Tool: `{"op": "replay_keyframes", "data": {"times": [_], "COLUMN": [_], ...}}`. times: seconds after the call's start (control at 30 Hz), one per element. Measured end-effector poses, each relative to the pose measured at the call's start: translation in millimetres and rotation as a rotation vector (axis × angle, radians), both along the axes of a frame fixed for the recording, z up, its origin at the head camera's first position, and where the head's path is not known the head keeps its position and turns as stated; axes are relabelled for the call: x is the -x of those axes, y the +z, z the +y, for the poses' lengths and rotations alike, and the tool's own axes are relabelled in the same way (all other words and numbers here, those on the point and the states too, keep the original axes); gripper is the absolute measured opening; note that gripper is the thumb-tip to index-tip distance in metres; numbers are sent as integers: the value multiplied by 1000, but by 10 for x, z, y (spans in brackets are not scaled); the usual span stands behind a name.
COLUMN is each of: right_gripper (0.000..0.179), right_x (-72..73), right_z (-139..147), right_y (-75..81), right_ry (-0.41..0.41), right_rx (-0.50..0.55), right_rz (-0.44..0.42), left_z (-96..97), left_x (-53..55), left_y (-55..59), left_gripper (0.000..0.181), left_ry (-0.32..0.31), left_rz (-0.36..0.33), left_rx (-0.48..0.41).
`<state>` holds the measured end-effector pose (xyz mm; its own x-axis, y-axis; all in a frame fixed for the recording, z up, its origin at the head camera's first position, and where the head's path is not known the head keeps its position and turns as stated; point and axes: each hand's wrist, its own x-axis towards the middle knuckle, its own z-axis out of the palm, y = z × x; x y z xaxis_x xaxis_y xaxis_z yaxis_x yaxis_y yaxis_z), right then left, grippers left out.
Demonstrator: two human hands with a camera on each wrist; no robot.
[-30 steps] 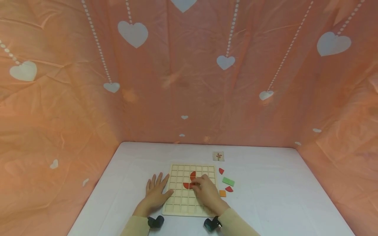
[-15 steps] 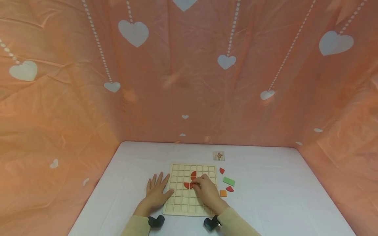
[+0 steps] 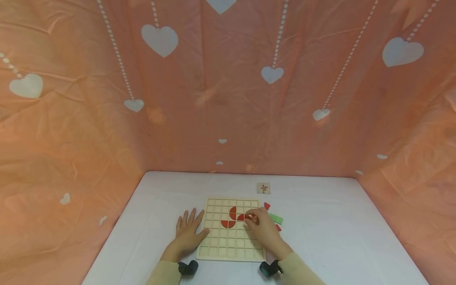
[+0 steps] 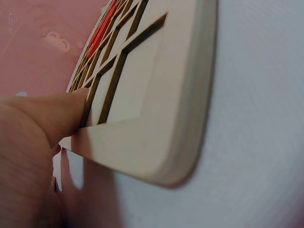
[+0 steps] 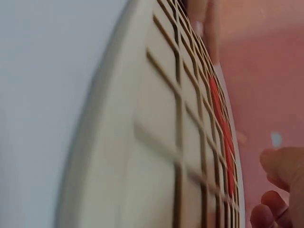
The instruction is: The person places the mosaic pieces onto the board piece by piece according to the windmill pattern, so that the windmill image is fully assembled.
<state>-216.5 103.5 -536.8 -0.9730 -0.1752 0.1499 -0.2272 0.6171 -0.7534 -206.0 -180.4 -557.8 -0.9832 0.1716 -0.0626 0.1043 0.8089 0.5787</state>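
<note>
The step in hand looks like setting red pieces into a grid, with the right hand [image 3: 264, 228] between one placement and the next. Its thumb and index are bent and parted over the right end of the red pieces. No piece shows between them, though the fingertips are seen poorly and I cannot rule out a light touch. The left hand [image 3: 189, 235] lies with fingers spread, its thumb on the left edge of the pale wooden gridded board [image 3: 222, 251], grasping nothing.

The board lies flat on the white-covered table [image 3: 320, 221]. Near its centre sit flat red quarter-round pieces in pairs: a far pair [image 3: 233, 211], a left pair [image 3: 229, 224] and a right pair [image 3: 241, 217], this last partly under the fingers.

The next move probably calls for pinching the loose far red piece [image 3: 267, 206] or the loose near red piece [image 3: 278, 227], right of the board beside a light-green rectangle [image 3: 276, 218], and turning it to suit the small square pattern card [image 3: 263, 188].
</note>
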Motion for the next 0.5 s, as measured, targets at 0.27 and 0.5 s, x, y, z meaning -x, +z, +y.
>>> {"op": "replay_keyframes", "data": {"times": [0.27,0.5], "right_gripper": [28,25], "right_x": [-47,-78], "right_z": [410,674], "right_y": [120,88], "right_ry": [-135,-199], "right_rx": [-21,-80], "right_rz": [-39,-75], "left_z": [15,14], "left_x": [-12,-22], "left_y": [35,57], "left_gripper": [70,69], "left_ry": [2,2], "left_rz": [6,26], "left_rx": [-2,-1]}}
